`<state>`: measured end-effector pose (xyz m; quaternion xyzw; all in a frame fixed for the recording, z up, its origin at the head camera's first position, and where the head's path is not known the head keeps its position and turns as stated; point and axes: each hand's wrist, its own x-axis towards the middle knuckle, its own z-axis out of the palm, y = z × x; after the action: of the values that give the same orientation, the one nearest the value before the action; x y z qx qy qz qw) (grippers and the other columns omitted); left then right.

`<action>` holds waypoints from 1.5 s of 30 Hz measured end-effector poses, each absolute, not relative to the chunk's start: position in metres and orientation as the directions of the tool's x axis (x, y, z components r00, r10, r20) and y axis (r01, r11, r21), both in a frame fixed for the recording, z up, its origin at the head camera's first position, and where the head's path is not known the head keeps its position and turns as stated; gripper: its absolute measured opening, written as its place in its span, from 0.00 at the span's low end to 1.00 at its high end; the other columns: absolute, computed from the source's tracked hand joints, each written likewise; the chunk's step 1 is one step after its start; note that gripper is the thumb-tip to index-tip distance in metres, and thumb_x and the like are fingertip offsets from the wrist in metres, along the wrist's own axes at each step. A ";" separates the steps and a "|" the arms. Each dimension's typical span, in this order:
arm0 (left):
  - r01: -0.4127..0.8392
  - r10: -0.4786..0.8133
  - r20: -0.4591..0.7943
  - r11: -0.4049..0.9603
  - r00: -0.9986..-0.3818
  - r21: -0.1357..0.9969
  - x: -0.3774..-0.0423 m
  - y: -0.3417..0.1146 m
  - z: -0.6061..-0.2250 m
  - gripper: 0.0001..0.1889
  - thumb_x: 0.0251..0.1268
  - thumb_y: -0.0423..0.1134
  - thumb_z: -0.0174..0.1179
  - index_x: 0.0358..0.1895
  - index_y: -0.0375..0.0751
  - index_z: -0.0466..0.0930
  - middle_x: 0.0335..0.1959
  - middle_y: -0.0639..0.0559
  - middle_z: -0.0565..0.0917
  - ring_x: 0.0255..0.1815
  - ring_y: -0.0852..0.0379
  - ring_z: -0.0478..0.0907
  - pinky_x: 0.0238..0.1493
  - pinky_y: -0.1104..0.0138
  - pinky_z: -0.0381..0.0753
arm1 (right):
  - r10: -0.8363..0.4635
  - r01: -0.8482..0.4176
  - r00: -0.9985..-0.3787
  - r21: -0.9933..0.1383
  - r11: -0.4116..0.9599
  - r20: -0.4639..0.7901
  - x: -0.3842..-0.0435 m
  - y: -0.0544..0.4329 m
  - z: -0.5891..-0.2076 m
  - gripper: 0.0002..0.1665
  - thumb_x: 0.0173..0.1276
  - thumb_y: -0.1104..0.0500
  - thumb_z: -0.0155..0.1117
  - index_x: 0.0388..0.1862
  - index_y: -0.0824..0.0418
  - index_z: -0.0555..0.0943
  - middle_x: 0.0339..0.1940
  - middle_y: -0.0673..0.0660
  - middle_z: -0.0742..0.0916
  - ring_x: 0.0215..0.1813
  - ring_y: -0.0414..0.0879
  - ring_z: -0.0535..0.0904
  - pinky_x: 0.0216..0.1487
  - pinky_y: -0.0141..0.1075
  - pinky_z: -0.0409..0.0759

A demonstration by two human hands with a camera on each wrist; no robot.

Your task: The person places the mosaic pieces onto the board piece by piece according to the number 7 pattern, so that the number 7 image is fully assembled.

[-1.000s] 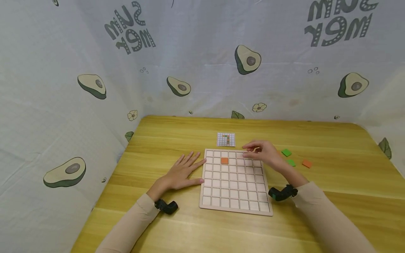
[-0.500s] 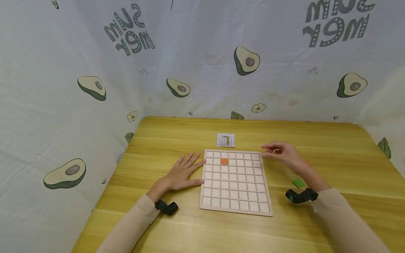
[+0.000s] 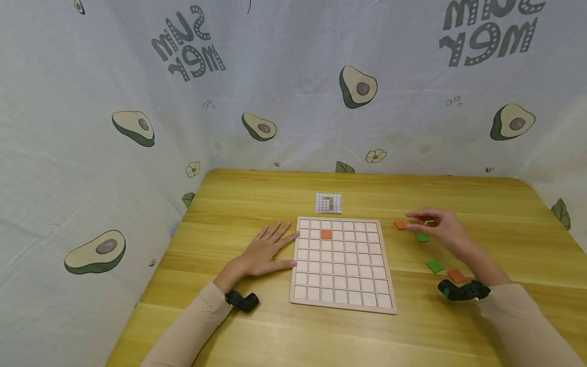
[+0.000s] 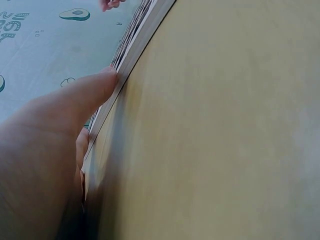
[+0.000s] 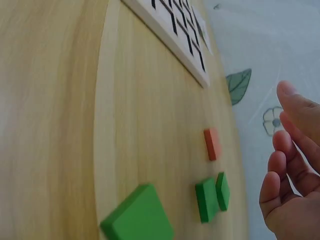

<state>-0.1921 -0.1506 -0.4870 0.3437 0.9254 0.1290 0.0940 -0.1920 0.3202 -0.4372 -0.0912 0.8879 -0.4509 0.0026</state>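
Observation:
My left hand (image 3: 259, 252) lies flat with its fingers spread, the thumb and index fingertips at the left edge of the pale gridded board (image 3: 341, 307). In the left wrist view the thumb (image 4: 95, 87) touches the board's side. One orange square tile (image 3: 326, 234) sits in a cell of the board's second row. To the right of the board my right hand (image 3: 442, 227) hovers over loose tiles, fingers loosely bent and holding nothing. An orange tile (image 3: 400, 224) lies by its fingertips, and a green tile (image 3: 422, 237) lies partly under the hand.
Nearer the right wrist lie another green tile (image 3: 434, 266) and an orange tile (image 3: 456, 276). A small printed grid card (image 3: 327, 203) with a coloured pattern lies behind the board. A white curtain (image 3: 293, 92) with avocado prints hangs behind the wooden table (image 3: 257, 331).
My right hand has moved right, from over the board's upper right corner to above the loose tiles, uncovering several of them. The left hand and the board have stayed put.

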 end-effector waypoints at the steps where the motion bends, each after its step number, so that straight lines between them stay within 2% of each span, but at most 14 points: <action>1: 0.609 0.658 -0.090 0.733 -0.747 0.303 -0.192 -0.151 -0.487 0.42 0.70 0.73 0.41 0.81 0.65 0.40 0.82 0.53 0.36 0.81 0.51 0.28 0.77 0.52 0.28 | -0.158 -0.154 -0.985 -0.800 0.579 0.076 -0.191 0.323 -0.438 0.26 0.68 0.57 0.71 0.58 0.73 0.80 0.43 0.56 0.83 0.39 0.40 0.75 0.30 0.34 0.77; 8: 0.610 0.658 -0.081 0.731 -0.748 0.305 -0.192 -0.150 -0.487 0.42 0.70 0.73 0.41 0.81 0.64 0.41 0.82 0.53 0.37 0.81 0.51 0.29 0.77 0.52 0.29 | -0.136 -0.121 -0.989 -0.812 0.571 0.052 -0.187 0.341 -0.444 0.24 0.69 0.58 0.70 0.59 0.72 0.80 0.42 0.49 0.84 0.39 0.38 0.77 0.31 0.32 0.78; 15: 0.606 0.655 -0.087 0.734 -0.750 0.307 -0.193 -0.150 -0.488 0.42 0.70 0.73 0.40 0.81 0.65 0.40 0.82 0.53 0.36 0.81 0.51 0.28 0.77 0.52 0.27 | -0.118 -0.076 -0.993 -0.796 0.600 0.005 -0.183 0.351 -0.446 0.30 0.68 0.56 0.71 0.61 0.74 0.78 0.45 0.55 0.85 0.39 0.31 0.77 0.36 0.28 0.80; 18: 0.603 0.654 -0.088 0.735 -0.751 0.310 -0.192 -0.150 -0.487 0.42 0.70 0.73 0.40 0.81 0.65 0.40 0.82 0.53 0.36 0.81 0.51 0.28 0.77 0.52 0.27 | -0.114 -0.064 -0.993 -0.789 0.611 -0.008 -0.183 0.355 -0.448 0.30 0.67 0.56 0.71 0.61 0.75 0.78 0.45 0.53 0.86 0.39 0.29 0.78 0.37 0.26 0.80; 24: 0.607 0.658 -0.079 0.729 -0.749 0.315 -0.192 -0.150 -0.487 0.42 0.70 0.73 0.40 0.82 0.64 0.41 0.82 0.52 0.37 0.81 0.50 0.29 0.77 0.52 0.28 | -0.124 -0.081 -0.992 -0.779 0.622 0.004 -0.183 0.360 -0.454 0.28 0.67 0.57 0.72 0.58 0.76 0.79 0.39 0.48 0.84 0.37 0.34 0.76 0.34 0.27 0.78; 33: 0.616 0.666 -0.061 0.717 -0.743 0.327 -0.191 -0.150 -0.485 0.42 0.70 0.72 0.42 0.82 0.61 0.44 0.82 0.50 0.39 0.81 0.48 0.31 0.77 0.50 0.30 | -0.151 -0.097 -0.989 -0.768 0.634 0.000 -0.180 0.362 -0.457 0.26 0.66 0.57 0.72 0.56 0.75 0.81 0.37 0.52 0.83 0.34 0.38 0.75 0.32 0.28 0.76; 45: 0.605 0.657 -0.083 0.731 -0.750 0.317 -0.192 -0.150 -0.486 0.42 0.69 0.74 0.41 0.81 0.64 0.42 0.82 0.52 0.37 0.81 0.51 0.29 0.77 0.53 0.28 | -0.191 -0.148 -0.981 -0.731 0.667 0.024 -0.184 0.363 -0.463 0.23 0.66 0.58 0.73 0.54 0.72 0.83 0.35 0.57 0.79 0.30 0.41 0.70 0.28 0.31 0.72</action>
<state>-0.1922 -0.1503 -0.4863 0.3408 0.9253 0.1362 0.0951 -0.1840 0.3628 -0.4629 -0.0928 0.9124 -0.3976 0.0273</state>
